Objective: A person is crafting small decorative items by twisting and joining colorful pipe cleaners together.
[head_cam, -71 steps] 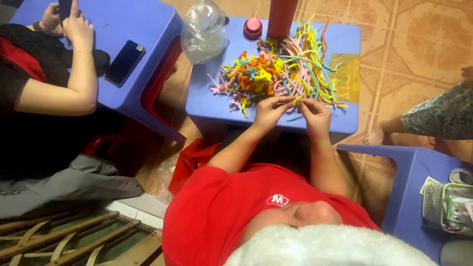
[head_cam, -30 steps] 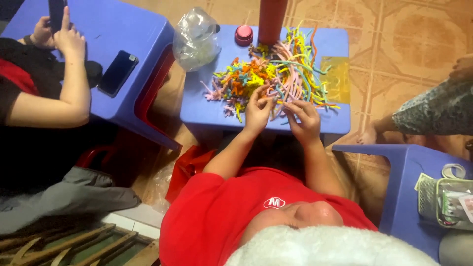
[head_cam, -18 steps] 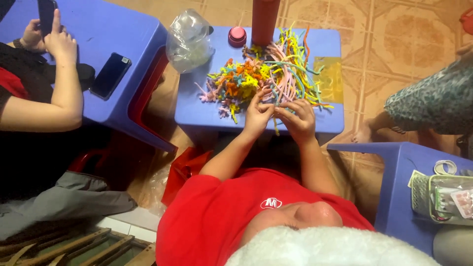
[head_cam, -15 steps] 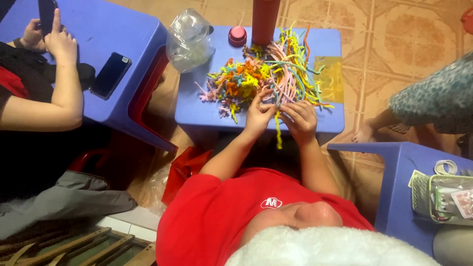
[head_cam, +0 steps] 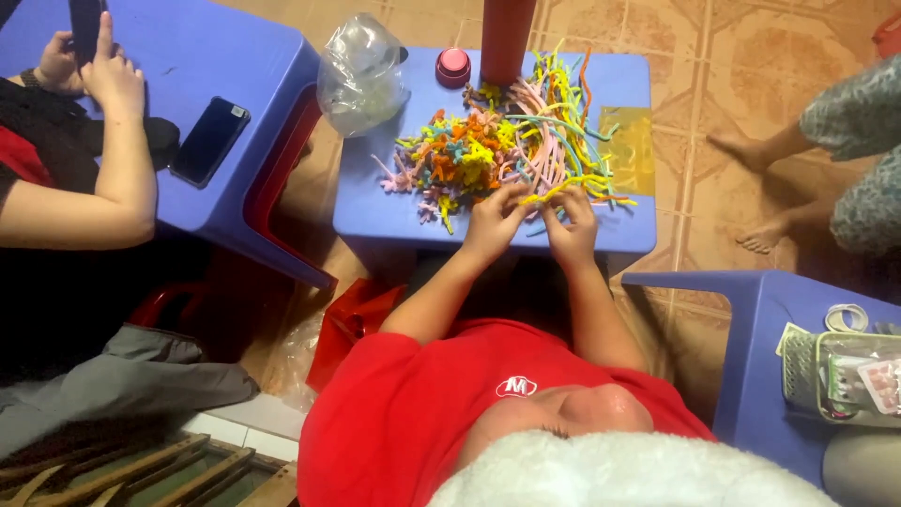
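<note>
Tiled floor surrounds a blue bench point(head_cam: 394, 211) where the left hand point(head_cam: 493, 221) and right hand point(head_cam: 568, 225) pinch a yellow pipe cleaner point(head_cam: 563, 185), seemingly mid-twist, so the next bend needs a firm two-handed grip.

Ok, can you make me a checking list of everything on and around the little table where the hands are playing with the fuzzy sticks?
Surface: small blue plastic table, part bare at the near edge.
Job's things: heap of colourful pipe cleaners, some long, some twisted into small shapes.
Clutter: crumpled clear plastic bag, round pink lid, red cylinder, yellow sheet.
Grippers: left hand and right hand both pinch a yellow pipe cleaner at the heap's near edge.
Cables: nothing seen.
Surroundings: another person's hands holding a phone over a second blue table where a black phone lies; bare feet on the tiled floor; a third blue table with a clear box.
</note>
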